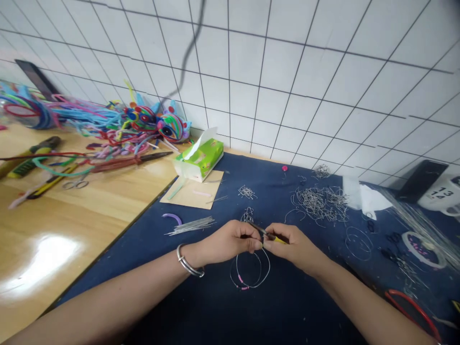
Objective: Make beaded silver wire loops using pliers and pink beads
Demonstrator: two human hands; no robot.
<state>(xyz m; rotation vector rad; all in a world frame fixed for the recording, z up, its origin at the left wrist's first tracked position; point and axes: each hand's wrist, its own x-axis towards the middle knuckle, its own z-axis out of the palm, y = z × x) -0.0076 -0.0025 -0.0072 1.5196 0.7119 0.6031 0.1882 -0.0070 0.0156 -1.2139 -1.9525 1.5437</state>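
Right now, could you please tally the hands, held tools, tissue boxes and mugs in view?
Hands (left hand, right hand): 2
Held tool: 1
Tissue box: 1
Mug: 1
Total: 5

White mug (433, 197) at far right, one item, dark numerals (444, 192) on its side, "13" set above "14", sole marking legible from here

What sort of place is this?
It looks like a craft workspace, though I can't tell whether in a home or a shop. The clues are beaded wire loops, a heap of bent wire pieces and colourful strands, perhaps pipe cleaners, near the wall.
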